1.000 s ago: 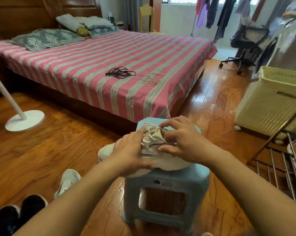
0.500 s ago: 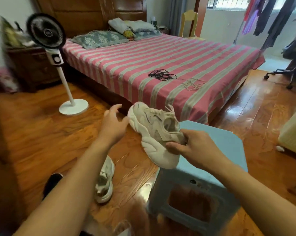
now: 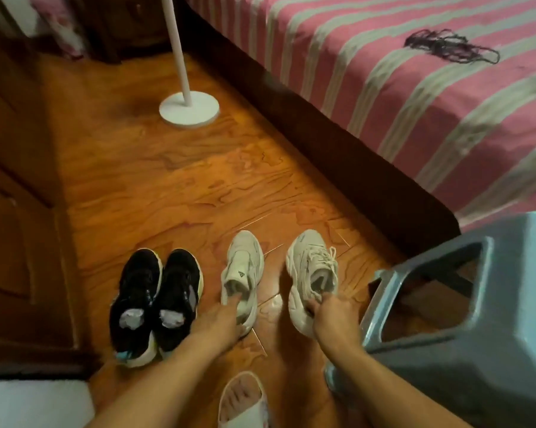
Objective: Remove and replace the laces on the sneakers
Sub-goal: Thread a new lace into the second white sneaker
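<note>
Two beige sneakers stand side by side on the wooden floor. The right one (image 3: 311, 267) has laces in it, and my right hand (image 3: 331, 313) grips its heel collar. The left beige sneaker (image 3: 243, 267) shows no laces; my left hand (image 3: 220, 319) has its fingers inside the heel opening. A pair of black sneakers (image 3: 155, 301) with paper stuffed inside stands to the left of them. A bundle of black laces (image 3: 452, 49) lies on the striped bed.
A blue plastic stool (image 3: 483, 304) stands close on the right. The pink striped bed (image 3: 415, 97) runs across the upper right. A white fan stand (image 3: 189, 111) is on the floor ahead, a wooden door on the left, a white slipper (image 3: 243, 400) below.
The beige sneaker has gone from the stool down to the floor beside its mate. My view has swung down and left. My left hand now reaches into the other beige sneaker.
</note>
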